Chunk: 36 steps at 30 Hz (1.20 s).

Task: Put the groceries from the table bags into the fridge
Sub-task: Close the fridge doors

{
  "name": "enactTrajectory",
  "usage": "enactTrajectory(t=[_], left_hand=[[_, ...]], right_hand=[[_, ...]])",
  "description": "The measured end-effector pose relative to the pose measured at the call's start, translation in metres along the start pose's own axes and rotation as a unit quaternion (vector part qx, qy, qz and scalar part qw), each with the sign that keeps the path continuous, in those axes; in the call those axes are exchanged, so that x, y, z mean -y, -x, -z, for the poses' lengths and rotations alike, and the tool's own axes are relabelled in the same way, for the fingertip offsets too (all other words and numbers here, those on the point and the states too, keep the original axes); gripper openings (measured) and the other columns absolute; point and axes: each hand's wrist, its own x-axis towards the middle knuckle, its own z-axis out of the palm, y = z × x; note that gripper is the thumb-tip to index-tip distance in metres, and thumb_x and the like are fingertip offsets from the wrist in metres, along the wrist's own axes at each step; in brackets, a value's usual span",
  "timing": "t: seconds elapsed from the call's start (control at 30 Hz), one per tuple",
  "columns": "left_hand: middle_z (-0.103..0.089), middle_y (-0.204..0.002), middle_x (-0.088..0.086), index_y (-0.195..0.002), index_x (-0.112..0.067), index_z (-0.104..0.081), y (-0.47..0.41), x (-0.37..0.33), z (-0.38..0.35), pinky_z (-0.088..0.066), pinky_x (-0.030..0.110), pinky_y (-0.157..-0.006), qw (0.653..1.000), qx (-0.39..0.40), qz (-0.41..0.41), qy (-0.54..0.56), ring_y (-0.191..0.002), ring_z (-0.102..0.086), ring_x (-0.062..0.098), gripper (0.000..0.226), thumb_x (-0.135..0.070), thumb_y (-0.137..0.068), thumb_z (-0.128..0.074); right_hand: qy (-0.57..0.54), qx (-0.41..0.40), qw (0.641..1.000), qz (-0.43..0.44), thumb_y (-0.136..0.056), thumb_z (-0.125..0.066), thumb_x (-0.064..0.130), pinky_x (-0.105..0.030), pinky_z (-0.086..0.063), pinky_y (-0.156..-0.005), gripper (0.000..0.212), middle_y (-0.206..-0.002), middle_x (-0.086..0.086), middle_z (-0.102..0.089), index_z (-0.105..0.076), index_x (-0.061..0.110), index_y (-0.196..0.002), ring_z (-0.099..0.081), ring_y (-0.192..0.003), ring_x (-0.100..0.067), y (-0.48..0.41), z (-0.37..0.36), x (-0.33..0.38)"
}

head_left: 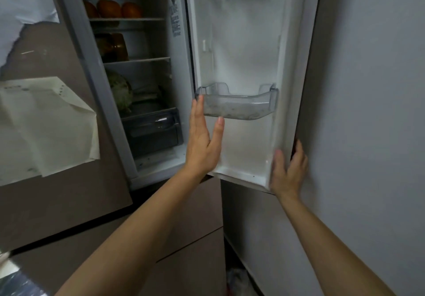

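Head view, L to R: papers [46, 123] hung on the closed door at far left. Next, the fridge [147, 75] stood open w/ food already on its shelves: orange fruits [110, 8] on top, an amber container [112, 46] below, a cabbage-like head [120, 93] lower down, and a dark drawer [154, 130] at the bottom. The left hand [202, 139] was flat, fingers straight and together, holding nothing; its tips were at the left end of the clear door bin [236, 104], which looked empty. That bin sat on the inner face of the open fridge door [243, 54]. The right hand [287, 171] straddled the door's lower outer edge, thumb on the inner side, fingers on the outer side; it was blurred, so a firm grip vs. a loose touch couldn't be told. A plain wall [368, 88] filled the right.

No grocery was in either hand; table and bags were out of frame. Step, prob.: door being handled btwn items. Next move likely needs a turn back to the bags for another item, w/ the door left wide enough to load.
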Motion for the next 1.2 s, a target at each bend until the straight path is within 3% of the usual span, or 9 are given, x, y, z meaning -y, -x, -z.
enactTrajectory(t=[0.13, 0.23, 0.33, 0.5, 0.67, 0.77, 0.87, 1.03, 1.2], left_hand=[[-0.014, -0.165, -0.006, -0.157, -0.034, -0.005, 0.003, 0.002, 0.022, -0.027, 0.048, -0.12, 0.997, -0.029, 0.055, 0.045, -0.149, -0.019, 0.009, 0.07, -0.061, -0.097, -0.03], [-0.015, -0.165, -0.007, -0.158, -0.029, -0.008, 0.01, 0.004, 0.044, -0.023, 0.044, -0.122, 0.996, -0.023, 0.074, 0.033, -0.149, -0.016, 0.006, 0.076, -0.066, -0.094, -0.027], [-0.019, -0.165, -0.005, -0.159, -0.022, -0.014, 0.018, 0.014, 0.068, -0.021, 0.042, -0.123, 0.997, 0.0, 0.079, -0.004, -0.15, -0.016, 0.008, 0.079, -0.067, -0.095, -0.024], [-0.035, -0.158, -0.004, -0.156, -0.024, -0.025, 0.033, 0.037, 0.12, -0.028, 0.044, -0.119, 0.997, 0.019, 0.043, -0.066, -0.145, -0.029, 0.01, 0.063, -0.057, -0.103, -0.027], [-0.021, -0.164, 0.0, -0.156, -0.022, -0.026, 0.062, 0.068, 0.187, -0.018, 0.042, -0.123, 0.963, 0.005, 0.049, -0.265, -0.151, -0.015, 0.015, 0.057, -0.049, -0.105, -0.027], [-0.011, -0.165, 0.01, -0.156, -0.02, -0.022, 0.076, 0.09, 0.223, -0.016, 0.046, -0.122, 0.908, 0.029, 0.062, -0.412, -0.152, -0.01, 0.027, 0.06, -0.045, -0.103, -0.034], [0.002, -0.166, 0.014, -0.157, -0.019, -0.017, 0.084, 0.107, 0.252, -0.011, 0.05, -0.123, 0.853, 0.072, 0.11, -0.505, -0.153, 0.001, 0.031, 0.066, -0.047, -0.101, -0.037], [0.024, -0.162, 0.01, -0.159, -0.015, -0.006, 0.086, 0.122, 0.278, -0.006, 0.053, -0.123, 0.795, 0.141, 0.135, -0.574, -0.15, 0.021, 0.029, 0.072, -0.045, -0.101, -0.036], [0.029, -0.161, 0.009, -0.158, -0.014, 0.0, 0.084, 0.124, 0.275, -0.006, 0.051, -0.123, 0.79, 0.148, 0.146, -0.577, -0.149, 0.024, 0.028, 0.077, -0.042, -0.099, -0.041]], right_hand=[[-0.03, -0.05, 0.998, 0.004, -0.087, -0.038, 0.08, -0.041, -0.047, -0.097, 0.096, -0.121, -0.012, -0.052, -0.036, 0.011, -0.153, -0.058, -0.109, -0.032, 0.015, 0.01, 0.005], [0.004, -0.049, 0.999, 0.009, -0.084, -0.039, 0.074, -0.022, -0.032, -0.092, 0.089, -0.125, -0.018, -0.048, -0.048, 0.009, -0.144, -0.047, -0.111, -0.024, 0.029, 0.007, 0.026], [-0.06, -0.043, 0.997, 0.003, -0.08, -0.046, 0.07, -0.006, -0.035, -0.078, 0.082, -0.123, -0.014, -0.047, -0.048, 0.005, -0.131, -0.046, -0.107, -0.016, 0.053, -0.001, 0.051], [-0.02, 0.022, 0.998, 0.047, -0.079, -0.035, 0.088, -0.026, -0.042, -0.06, 0.085, -0.102, -0.005, -0.06, -0.043, 0.015, -0.121, -0.062, -0.084, -0.024, 0.101, -0.024, 0.072], [0.06, 0.138, 0.975, 0.164, -0.092, -0.035, 0.073, -0.037, -0.052, -0.084, 0.076, -0.137, -0.003, -0.039, -0.024, 0.03, -0.154, -0.054, -0.111, -0.02, 0.143, -0.079, 0.09], [0.062, 0.145, 0.967, 0.2, -0.097, -0.034, 0.064, -0.039, -0.04, -0.103, 0.075, -0.153, -0.012, -0.03, -0.023, 0.022, -0.158, -0.039, -0.132, -0.027, 0.168, -0.12, 0.109], [0.07, 0.186, 0.959, 0.204, -0.098, -0.035, 0.062, -0.048, -0.032, -0.111, 0.076, -0.162, -0.011, -0.017, -0.011, 0.026, -0.16, -0.026, -0.141, -0.033, 0.183, -0.156, 0.124], [0.171, 0.309, 0.908, 0.227, -0.101, -0.033, 0.061, -0.054, -0.017, -0.12, 0.077, -0.166, -0.001, 0.019, 0.012, 0.036, -0.158, 0.0, -0.152, -0.032, 0.182, -0.189, 0.138], [0.217, 0.35, 0.878, 0.244, -0.101, -0.031, 0.057, -0.052, -0.018, -0.119, 0.074, -0.164, -0.004, 0.027, 0.006, 0.033, -0.16, 0.009, -0.153, -0.029, 0.175, -0.212, 0.144]])
